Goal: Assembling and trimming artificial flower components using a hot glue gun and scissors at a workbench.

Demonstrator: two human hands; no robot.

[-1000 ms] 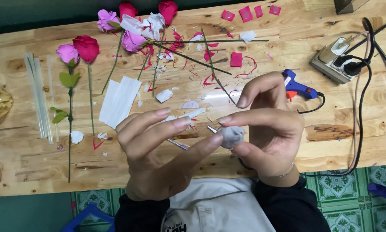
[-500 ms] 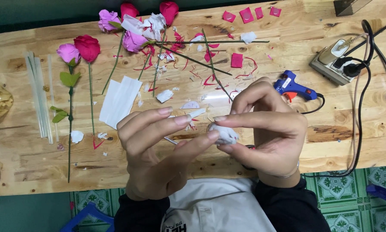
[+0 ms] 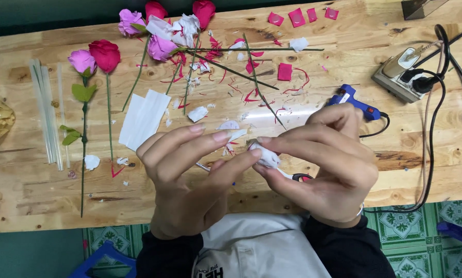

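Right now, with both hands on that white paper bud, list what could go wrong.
1. The white paper bud is pinched only by fingertips of the left hand and right hand; a hard squeeze might crush or tear it.
2. The blue glue gun lies just behind the right hand, plugged in by its cord; a knuckle could brush its nozzle.
3. Scissors lie partly hidden under the hands and could be knocked off the table edge.

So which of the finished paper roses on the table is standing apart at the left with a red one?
The light pink rose, beside the red rose; the other blooms cluster at the top edge.
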